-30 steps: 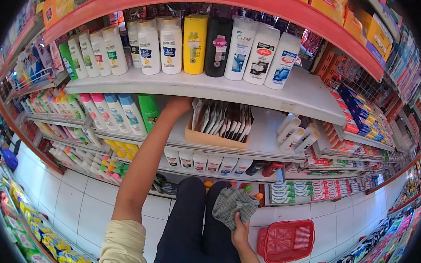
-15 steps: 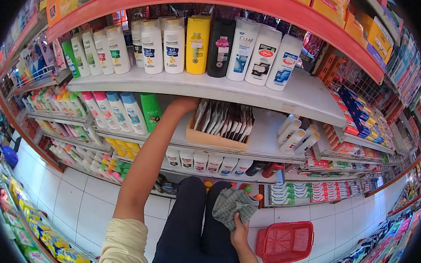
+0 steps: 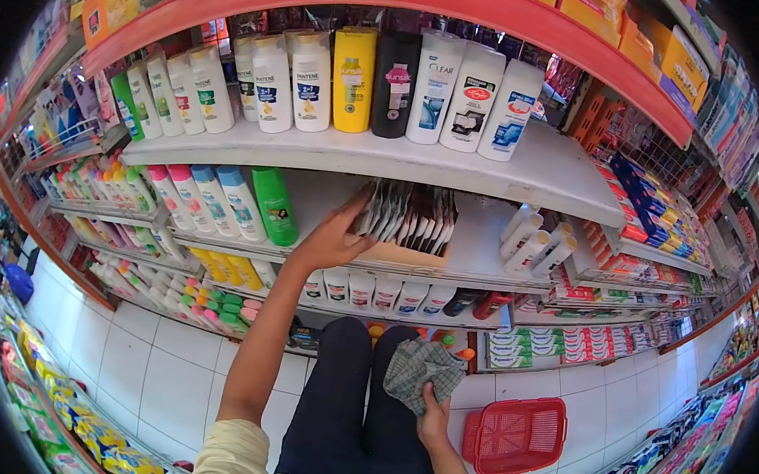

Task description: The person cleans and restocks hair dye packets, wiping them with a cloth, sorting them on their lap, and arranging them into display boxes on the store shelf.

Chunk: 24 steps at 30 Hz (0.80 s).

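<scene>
My left hand (image 3: pixel 336 233) is on the middle shelf at the left end of the cardboard box (image 3: pixel 404 258), its fingers on the box's side and near the sachets (image 3: pixel 407 217) that stand upright in it. What the fingertips grip is partly hidden. A green bottle (image 3: pixel 274 206) stands to the left of this hand. Over my right thigh, my right hand (image 3: pixel 432 414) is closed on a crumpled checked cloth (image 3: pixel 423 374).
Shampoo bottles (image 3: pixel 309 85) line the upper shelf (image 3: pixel 367 156). White bottles (image 3: pixel 518 244) stand right of the box, and more bottles (image 3: pixel 385 294) fill the shelf below. A red basket (image 3: pixel 519 435) sits on the tiled floor at the right.
My left hand has come out from deeper under the upper shelf, down and toward me, to the box's near left corner. My right hand and the cloth have hardly moved.
</scene>
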Motion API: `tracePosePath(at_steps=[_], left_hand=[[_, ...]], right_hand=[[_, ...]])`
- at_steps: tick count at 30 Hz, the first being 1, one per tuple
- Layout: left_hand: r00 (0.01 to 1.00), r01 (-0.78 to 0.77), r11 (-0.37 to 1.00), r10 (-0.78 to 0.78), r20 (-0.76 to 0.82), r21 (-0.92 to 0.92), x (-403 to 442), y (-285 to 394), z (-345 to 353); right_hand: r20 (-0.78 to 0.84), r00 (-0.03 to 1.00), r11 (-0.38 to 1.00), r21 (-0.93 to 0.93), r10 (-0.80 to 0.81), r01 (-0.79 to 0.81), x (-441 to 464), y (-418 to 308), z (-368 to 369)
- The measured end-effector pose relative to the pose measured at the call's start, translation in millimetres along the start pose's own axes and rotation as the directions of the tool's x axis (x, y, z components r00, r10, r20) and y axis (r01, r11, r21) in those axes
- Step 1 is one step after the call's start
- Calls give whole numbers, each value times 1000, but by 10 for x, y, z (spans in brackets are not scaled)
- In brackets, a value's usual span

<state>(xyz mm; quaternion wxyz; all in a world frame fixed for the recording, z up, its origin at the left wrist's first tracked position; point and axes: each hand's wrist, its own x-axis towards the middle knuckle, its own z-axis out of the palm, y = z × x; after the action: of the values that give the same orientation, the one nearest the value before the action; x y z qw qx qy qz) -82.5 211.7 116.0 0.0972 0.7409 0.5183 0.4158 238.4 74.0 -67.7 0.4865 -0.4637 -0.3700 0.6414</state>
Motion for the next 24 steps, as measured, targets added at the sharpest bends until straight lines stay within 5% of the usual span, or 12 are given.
tracePosePath(at_steps=[5, 8, 20, 24], left_hand=[[993, 113, 993, -113, -46, 16, 87, -72, 13], [968, 241, 951, -222, -116, 192, 132, 230, -107], [933, 253, 952, -194, -303, 170, 223, 183, 56], [920, 252, 956, -190, -342, 147, 251, 172, 62]], right_hand=[[-42, 999, 1000, -29, 0, -2, 12, 59, 3], [36, 999, 972, 231, 40, -47, -112, -242, 216], [-28, 995, 991, 99, 97, -94, -92, -171, 156], [20, 996, 974, 208, 86, -88, -132, -282, 230]])
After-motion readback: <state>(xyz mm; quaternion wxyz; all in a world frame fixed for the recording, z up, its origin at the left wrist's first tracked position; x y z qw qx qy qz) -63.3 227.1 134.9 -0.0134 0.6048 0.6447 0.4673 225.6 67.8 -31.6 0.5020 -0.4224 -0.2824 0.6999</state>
